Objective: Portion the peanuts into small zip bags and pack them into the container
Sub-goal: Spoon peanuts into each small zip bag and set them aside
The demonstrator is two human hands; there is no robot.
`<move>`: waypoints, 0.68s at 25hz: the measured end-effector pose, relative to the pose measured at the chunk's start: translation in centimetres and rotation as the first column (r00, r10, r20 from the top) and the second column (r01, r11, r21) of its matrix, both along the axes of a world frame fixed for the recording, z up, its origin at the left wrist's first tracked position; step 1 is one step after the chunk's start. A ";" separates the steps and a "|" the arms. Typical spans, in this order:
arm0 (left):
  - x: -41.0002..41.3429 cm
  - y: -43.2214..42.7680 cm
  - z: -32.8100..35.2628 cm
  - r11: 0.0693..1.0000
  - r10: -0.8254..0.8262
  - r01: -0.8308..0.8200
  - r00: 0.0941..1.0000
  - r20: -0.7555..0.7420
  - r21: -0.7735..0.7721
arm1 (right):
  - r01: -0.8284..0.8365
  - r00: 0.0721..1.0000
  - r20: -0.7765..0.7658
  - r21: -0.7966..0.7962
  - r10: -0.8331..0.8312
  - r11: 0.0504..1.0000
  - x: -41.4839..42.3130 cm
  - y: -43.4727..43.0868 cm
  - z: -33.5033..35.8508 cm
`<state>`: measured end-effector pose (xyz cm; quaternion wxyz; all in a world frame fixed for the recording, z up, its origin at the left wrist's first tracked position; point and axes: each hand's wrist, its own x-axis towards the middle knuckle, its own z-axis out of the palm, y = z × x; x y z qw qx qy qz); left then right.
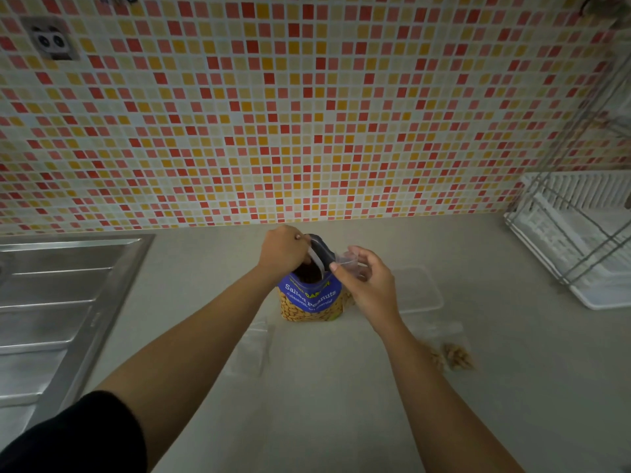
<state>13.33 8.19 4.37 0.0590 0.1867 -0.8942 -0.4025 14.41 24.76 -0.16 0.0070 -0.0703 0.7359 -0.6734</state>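
Note:
A blue bag of salted peanuts (pixel 311 302) stands upright and open in the middle of the counter. My left hand (pixel 283 250) is at its mouth, fingers closed on a pale scoop-like handle (pixel 316 259) that dips into the bag. Just right of the opening, my right hand (pixel 367 283) pinches a small clear zip bag (pixel 348 259). A clear plastic container (pixel 418 290) lies behind my right hand. One filled zip bag of peanuts (pixel 452 351) rests on the counter to the right. Empty zip bags (pixel 254 343) lie to the left of the peanut bag.
A steel sink drainboard (pixel 61 302) takes up the left side. A white dish rack with a wire frame (pixel 580 240) stands at the right. The mosaic-tiled wall (pixel 307 114) rises behind the counter, with a socket (pixel 51 39) at upper left.

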 end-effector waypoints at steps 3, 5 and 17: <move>0.6 -0.7 0.6 0.978 0.040 -0.028 0.998 -0.053 0.207 | 0.003 1.000 -0.008 0.005 -0.003 1.000 0.0 -0.1 -0.2; 1.0 -1.3 1.0 0.954 0.073 -0.049 0.995 -0.069 0.295 | 0.007 1.000 -0.007 0.002 -0.007 1.000 0.0 -0.2 -0.2; 2.0 -6.1 -0.3 0.748 0.341 -0.292 0.940 0.033 0.596 | 0.089 0.983 -0.178 0.203 -0.053 0.975 0.5 -0.1 1.7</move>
